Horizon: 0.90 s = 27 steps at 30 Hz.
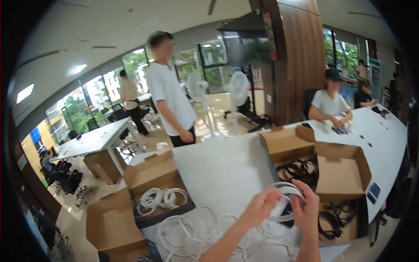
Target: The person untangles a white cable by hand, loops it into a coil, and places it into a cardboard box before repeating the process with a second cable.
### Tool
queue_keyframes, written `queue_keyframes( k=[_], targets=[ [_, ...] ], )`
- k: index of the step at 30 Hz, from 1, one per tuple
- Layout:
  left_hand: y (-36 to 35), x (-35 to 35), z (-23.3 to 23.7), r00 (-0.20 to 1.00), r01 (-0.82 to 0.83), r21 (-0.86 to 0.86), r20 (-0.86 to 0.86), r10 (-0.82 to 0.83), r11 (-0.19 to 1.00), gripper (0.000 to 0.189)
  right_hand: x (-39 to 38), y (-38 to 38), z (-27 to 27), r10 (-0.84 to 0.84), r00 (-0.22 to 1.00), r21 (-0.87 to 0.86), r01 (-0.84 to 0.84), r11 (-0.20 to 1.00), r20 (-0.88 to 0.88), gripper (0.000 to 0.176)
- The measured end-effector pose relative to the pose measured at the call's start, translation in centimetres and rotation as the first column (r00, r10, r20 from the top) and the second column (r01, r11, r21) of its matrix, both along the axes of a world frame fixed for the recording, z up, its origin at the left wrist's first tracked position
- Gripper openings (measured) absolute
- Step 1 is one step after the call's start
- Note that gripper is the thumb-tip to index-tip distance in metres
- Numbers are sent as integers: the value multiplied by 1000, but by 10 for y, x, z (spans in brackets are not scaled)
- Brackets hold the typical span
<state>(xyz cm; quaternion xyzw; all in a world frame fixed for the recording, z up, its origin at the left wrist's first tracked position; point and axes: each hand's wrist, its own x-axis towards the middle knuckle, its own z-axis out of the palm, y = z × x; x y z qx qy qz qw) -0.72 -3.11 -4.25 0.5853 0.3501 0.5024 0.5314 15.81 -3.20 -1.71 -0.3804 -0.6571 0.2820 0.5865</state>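
Observation:
A coiled white cable (286,188) is held up between my two hands over the table. My right hand (306,204) wraps round the coil from the right, thumb in front. On the other side, my left hand (263,206) pinches the cable with its fingers closed. Below and to the left, loose white cables (185,233) lie tangled on the white table (218,168), partly hidden by my left forearm. Neat white coils (161,198) rest in an open cardboard box (152,174) to the left.
Two open boxes on the right hold black cables (301,168) and more black cables (331,225). Another open box (114,218) is at front left. A standing person (170,91) is beyond the table; a seated person (329,105) handles something at far right. White fans (238,89) stand behind.

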Motion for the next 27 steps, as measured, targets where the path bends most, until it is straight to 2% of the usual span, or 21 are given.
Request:
queue_keyframes(
  k=[3, 6, 7, 10, 11, 13, 16, 19, 22, 25, 27],
  targets=[
    [-7, 4, 10, 987, -73, 154, -133, 94, 985, 28, 5, 4, -6, 22, 999, -68, -24, 997, -44, 23],
    [-11, 14, 13, 956, -234, 276, -111, 273, 932, 24, 5, 2, -6, 27, 999, -95, -30, 995, -34, 17],
    [-11, 12, 16, 942, -232, 279, -172, 287, 932, 29, 6, 1, -7, 30, 999, -99, -32, 995, -26, 17],
    [-17, 14, 25, 903, -281, 353, -217, 370, 892, 32, 5, 1, -6, 16, 1000, -81, -15, 997, 7, 14],
    [-17, 12, 29, 879, -252, 347, -308, 364, 903, 33, 4, 2, -6, 20, 1000, -77, -20, 997, 4, 14],
    [-18, 8, 34, 809, -196, 322, -481, 338, 926, 35, 3, 1, -5, 28, 999, -69, -26, 997, 33, 14],
    [-11, 2, 17, 751, -215, 440, -496, 435, 872, 32, 1, -3, 0, 27, 992, -33, -23, 999, 123, 14],
    [-15, -1, 15, 606, -254, 466, -606, 515, 847, 28, -7, -3, 0, 11, 984, 34, -18, 999, 177, 15],
    [-18, 1, 15, 467, -277, 546, -643, 608, 791, 26, -11, -4, 2, -3, 981, 66, -10, 998, 196, 16],
    [-17, 3, 12, 417, -278, 554, -667, 618, 785, 25, -12, -5, 3, -1, 974, 80, -18, 997, 225, 19],
    [-21, 5, 19, 334, -289, 491, -752, 568, 822, 22, -11, -3, -1, 4, 970, 97, -28, 995, 244, 22]
  ],
)
